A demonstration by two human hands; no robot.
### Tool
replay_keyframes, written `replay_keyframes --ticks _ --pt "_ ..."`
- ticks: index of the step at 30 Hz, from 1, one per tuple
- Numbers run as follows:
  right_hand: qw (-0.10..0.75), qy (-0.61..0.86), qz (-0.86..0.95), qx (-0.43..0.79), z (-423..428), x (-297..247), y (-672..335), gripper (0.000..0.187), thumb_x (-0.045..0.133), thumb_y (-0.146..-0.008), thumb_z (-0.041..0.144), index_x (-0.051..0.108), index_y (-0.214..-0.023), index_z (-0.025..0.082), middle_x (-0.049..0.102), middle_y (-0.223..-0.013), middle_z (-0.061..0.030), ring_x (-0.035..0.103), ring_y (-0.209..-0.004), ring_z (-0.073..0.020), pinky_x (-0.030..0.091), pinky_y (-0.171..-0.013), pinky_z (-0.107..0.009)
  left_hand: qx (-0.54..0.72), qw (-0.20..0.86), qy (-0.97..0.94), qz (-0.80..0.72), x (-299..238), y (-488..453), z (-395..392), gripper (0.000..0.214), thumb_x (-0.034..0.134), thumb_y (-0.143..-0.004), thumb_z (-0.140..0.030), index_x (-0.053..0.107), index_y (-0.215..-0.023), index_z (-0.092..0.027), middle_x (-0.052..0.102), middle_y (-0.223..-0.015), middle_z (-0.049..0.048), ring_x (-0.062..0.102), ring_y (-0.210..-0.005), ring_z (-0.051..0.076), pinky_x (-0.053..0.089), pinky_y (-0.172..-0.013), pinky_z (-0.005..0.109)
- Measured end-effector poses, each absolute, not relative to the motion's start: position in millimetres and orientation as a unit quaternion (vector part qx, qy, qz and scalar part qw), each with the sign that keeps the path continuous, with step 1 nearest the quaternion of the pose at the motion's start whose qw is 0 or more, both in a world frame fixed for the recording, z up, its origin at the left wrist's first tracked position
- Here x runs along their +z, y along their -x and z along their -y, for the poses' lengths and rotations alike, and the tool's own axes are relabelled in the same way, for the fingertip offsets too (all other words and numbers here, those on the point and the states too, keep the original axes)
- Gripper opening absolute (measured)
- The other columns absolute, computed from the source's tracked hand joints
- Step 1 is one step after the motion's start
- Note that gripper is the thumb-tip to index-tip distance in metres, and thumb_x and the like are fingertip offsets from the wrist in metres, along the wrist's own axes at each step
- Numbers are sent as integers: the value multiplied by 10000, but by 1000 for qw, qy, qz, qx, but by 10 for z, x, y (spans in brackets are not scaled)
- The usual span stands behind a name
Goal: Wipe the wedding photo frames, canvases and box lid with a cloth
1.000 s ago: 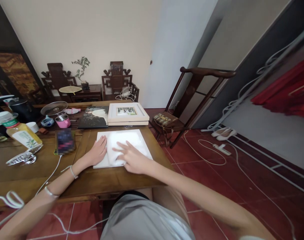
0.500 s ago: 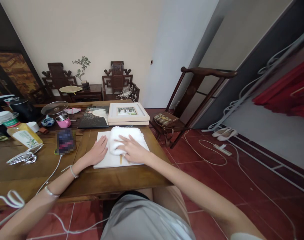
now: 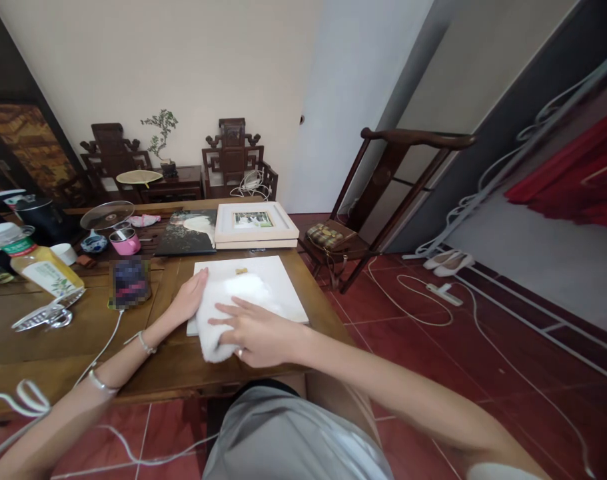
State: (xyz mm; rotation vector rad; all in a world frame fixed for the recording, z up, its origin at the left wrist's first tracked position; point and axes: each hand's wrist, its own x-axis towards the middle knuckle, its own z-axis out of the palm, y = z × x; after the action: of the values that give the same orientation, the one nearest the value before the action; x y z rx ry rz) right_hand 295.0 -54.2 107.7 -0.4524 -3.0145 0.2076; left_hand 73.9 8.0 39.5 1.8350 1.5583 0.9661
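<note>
A folded white fluffy towel (image 3: pixel 216 300) lies over the near left part of a flat white board (image 3: pixel 283 293), its near corner hanging past the board's front edge. My right hand (image 3: pixel 258 333) grips the towel from above, fingers spread over it and a ring on one finger. At the board's left edge, my left hand (image 3: pixel 192 297) rests flat with its fingers stretched out, beside the towel. Near the board's far edge shows a small yellow-brown piece (image 3: pixel 241 271); its kind cannot be made out.
Behind the board are a cream picture frame (image 3: pixel 257 230) and a dark picture panel (image 3: pixel 188 232). To the left stand a pink mug (image 3: pixel 126 241), a bottle of yellow liquid (image 3: pixel 40 267), a silver hair claw (image 3: pixel 50 313) and a blurred-out device (image 3: pixel 130 283) with a white cable.
My right hand has drawn the towel toward me and slightly left, from the board's far part to its near edge. My left hand has shifted slightly left; the board has turned slightly.
</note>
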Motion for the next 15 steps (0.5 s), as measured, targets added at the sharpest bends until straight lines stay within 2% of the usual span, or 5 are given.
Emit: replay_keyframes --ticks 3,5,7,9,15 --pt "48 173 980 82 571 1123 -3230 333 516 -798 103 679 -1084 153 597 -1323 -151 362 -1387 -271 236 -1149 -520 294 228 -735 -566 347 -736 -76 746 223 -928 -640 483 -1378 -106 411 -1501 149 345 -1412 275 203 -1186 434" --pt "59 221 969 94 473 1083 -3431 366 496 -790 77 673 -1100 156 566 -1353 -174 371 -1383 -256 257 -1141 -506 245 200 -769 -556 293 -721 -87 738 242 -934 -611 404 -1432 -92 333 -1538 171 261 -1447 285 164 -1189 477" --pt "75 276 953 103 299 982 -3619 384 481 -775 58 676 -1090 158 474 -1440 -185 351 -1393 -264 271 -1130 -520 207 184 -790 -547 239 -702 -98 693 249 -951 -552 349 -1460 -92 266 -1565 180 187 -1467 289 142 -1183 519" --pt "85 303 943 106 88 850 -3766 449 464 -740 26 659 -1124 156 422 -1480 -180 298 -1419 -275 233 -1132 -569 189 172 -801 -542 197 -682 -106 646 246 -966 -497 326 -1468 -99 227 -1579 180 140 -1476 287 135 -1179 537" --pt "122 366 917 102 -181 664 -3909 459 447 -751 41 640 -1148 164 441 -1470 -169 254 -1435 -287 177 -1126 -626 166 141 -820 -529 145 -644 -108 588 256 -985 -445 310 -1473 -120 206 -1589 177 123 -1480 287 142 -1182 531"
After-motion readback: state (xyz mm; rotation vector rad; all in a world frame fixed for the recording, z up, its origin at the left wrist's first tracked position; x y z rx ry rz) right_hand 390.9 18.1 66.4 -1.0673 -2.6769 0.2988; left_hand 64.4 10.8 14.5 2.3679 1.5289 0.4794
